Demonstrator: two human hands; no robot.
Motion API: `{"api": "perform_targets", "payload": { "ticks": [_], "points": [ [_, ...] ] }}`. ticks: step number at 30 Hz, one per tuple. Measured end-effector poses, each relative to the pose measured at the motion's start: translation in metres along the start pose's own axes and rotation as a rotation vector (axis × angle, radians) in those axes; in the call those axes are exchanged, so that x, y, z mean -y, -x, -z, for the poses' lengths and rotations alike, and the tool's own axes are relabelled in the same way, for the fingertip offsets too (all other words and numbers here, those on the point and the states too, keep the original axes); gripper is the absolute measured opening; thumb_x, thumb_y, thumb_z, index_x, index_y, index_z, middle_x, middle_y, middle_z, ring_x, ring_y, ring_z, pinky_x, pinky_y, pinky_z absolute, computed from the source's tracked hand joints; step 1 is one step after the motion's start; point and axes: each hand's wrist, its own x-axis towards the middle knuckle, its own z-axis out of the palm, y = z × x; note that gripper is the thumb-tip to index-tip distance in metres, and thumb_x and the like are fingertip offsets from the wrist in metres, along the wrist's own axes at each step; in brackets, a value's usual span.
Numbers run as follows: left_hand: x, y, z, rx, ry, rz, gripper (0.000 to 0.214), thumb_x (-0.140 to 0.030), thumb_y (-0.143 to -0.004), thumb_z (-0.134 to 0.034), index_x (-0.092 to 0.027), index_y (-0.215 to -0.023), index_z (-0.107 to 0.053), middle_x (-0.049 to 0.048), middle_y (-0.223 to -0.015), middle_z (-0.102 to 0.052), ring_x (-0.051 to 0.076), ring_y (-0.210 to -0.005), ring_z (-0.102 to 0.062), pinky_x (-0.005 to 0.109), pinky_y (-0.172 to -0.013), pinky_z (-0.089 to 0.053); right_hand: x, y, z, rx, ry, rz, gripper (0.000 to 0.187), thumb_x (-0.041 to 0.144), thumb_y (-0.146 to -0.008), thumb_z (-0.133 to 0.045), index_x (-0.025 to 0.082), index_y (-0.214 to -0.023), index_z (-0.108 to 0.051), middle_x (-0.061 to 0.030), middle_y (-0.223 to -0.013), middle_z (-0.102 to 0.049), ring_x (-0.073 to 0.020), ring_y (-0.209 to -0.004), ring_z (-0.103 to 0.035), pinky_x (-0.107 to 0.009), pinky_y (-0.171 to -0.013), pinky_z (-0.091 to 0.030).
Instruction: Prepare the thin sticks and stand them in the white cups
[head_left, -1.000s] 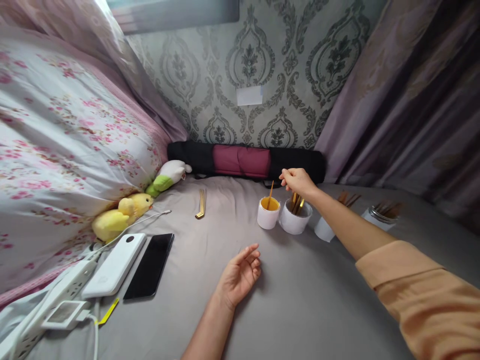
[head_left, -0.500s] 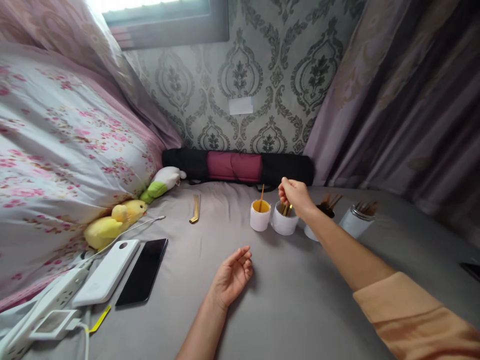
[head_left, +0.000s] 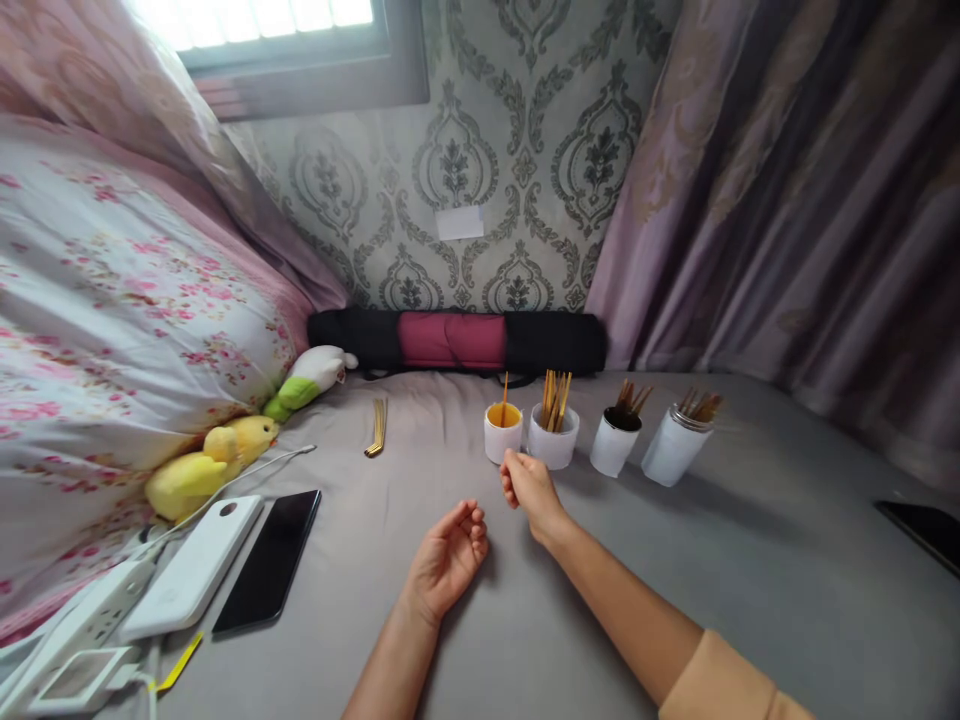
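Observation:
My right hand [head_left: 532, 490] is closed, thumb against the bent fingers, in front of two white-wrapped cups; nothing shows sticking out of it. The smaller cup [head_left: 502, 443] has a yellow inside and holds one thin stick [head_left: 505, 395]. Beside it, the wider cup [head_left: 553, 452] holds several golden-brown sticks [head_left: 556, 395]. Palm up and fingers loosely curled, my left hand [head_left: 450, 555] rests low over the grey sheet and looks to hold nothing. To its left lie several gold-coloured bent sticks [head_left: 376, 428] in a small bundle.
Further right stand a dark-lined cup [head_left: 615, 450] and a tilted-looking white jar [head_left: 673, 455], both with brown sticks. At left are a phone [head_left: 268, 562], a white power bank [head_left: 193, 570], a power strip [head_left: 97, 610] and plush toys [head_left: 217, 465]. A black-and-maroon roll [head_left: 457, 341] lines the wall.
My right hand has come down and left from over the wider cup to in front of the cups, uncovering its sticks. My left hand keeps its pose. The view has shifted slightly.

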Motion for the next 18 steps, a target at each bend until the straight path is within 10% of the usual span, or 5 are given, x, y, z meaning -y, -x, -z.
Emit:
{"api": "perform_targets", "payload": {
  "ticks": [18],
  "points": [
    [0.001,-0.001,-0.001,0.007,-0.029,-0.001,0.008,-0.015,-0.080,-0.049,-0.011,-0.082,-0.055,-0.0001,-0.066,-0.050,0.005,-0.053,-0.046,0.017,-0.052,-0.041,-0.057,-0.007,0.006,0.066,0.168,0.240,0.039,0.050,-0.081,-0.039,0.017,-0.060,-0.044,0.0061,-0.045,-0.037,-0.0053,-0.038,-0.033,-0.017,-0.036,-0.027]
  ]
}}
